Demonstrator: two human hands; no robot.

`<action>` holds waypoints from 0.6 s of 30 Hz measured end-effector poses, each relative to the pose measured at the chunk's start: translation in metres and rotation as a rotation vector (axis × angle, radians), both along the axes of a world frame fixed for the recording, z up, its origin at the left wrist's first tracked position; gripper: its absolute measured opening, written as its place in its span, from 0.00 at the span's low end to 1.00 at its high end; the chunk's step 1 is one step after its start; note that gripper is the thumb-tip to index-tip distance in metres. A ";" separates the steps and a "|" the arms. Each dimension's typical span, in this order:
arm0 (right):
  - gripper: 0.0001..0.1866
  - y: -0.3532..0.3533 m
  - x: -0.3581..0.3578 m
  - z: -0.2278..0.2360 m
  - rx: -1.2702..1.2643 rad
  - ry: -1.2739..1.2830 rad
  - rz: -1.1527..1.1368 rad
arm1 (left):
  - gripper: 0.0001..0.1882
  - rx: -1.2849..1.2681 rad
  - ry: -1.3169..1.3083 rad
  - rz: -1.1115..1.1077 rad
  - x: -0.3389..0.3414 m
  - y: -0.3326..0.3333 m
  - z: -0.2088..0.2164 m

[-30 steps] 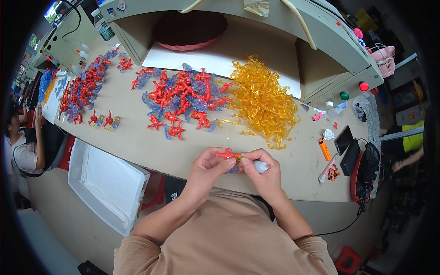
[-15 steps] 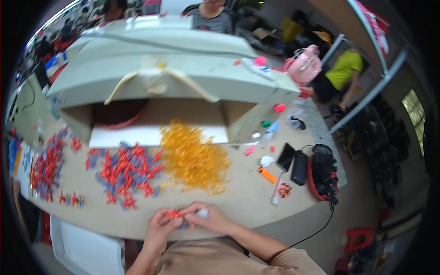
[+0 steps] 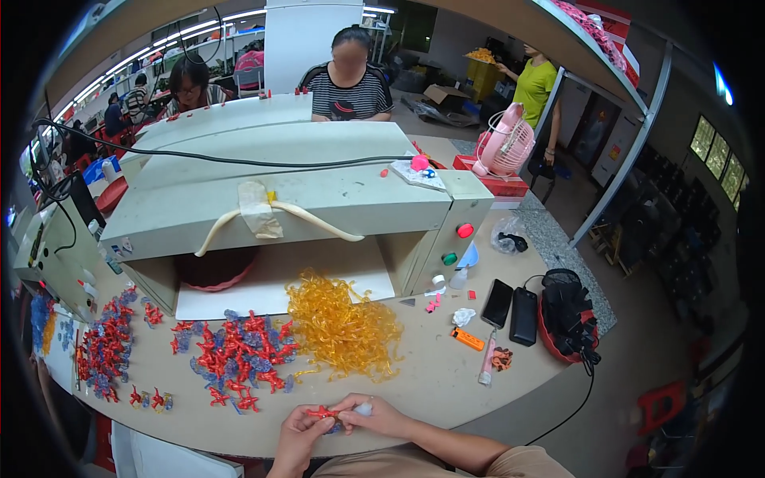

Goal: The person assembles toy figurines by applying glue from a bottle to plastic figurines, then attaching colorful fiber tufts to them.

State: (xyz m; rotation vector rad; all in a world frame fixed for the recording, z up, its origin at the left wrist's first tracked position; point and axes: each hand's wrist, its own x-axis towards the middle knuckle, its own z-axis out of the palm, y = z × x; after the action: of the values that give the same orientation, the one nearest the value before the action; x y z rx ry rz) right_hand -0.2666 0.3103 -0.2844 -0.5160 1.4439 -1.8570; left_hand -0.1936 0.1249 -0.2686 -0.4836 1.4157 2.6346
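Close to the table's front edge, my left hand pinches a small red plastic figure that has a bit of blue below it. My right hand meets it from the right, fingertips at the figure. A small whitish translucent object, perhaps a bottle, is tucked in that hand; the fingers hide most of it. Beyond my hands lies a heap of red figures with blue translucent parts. Beside it is a pile of curly amber plastic strips.
A grey-green machine housing with an open bay spans the table's back. More red and blue figures lie at left. On the right are a phone, an orange lighter, a black power bank and a red basket. Several people are beyond.
The view has tilted upward and steadied, so the table sits lower and more of the room shows. My hands stay together at the red figure.
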 end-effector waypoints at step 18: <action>0.13 0.001 0.008 0.009 0.014 0.015 -0.028 | 0.14 -0.021 0.007 -0.026 0.007 0.000 -0.004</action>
State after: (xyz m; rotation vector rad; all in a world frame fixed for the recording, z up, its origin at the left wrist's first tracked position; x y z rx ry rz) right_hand -0.2591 0.3113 -0.2754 -0.5068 1.4802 -1.8672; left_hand -0.1870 0.1250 -0.2730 -0.4563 1.4430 2.6064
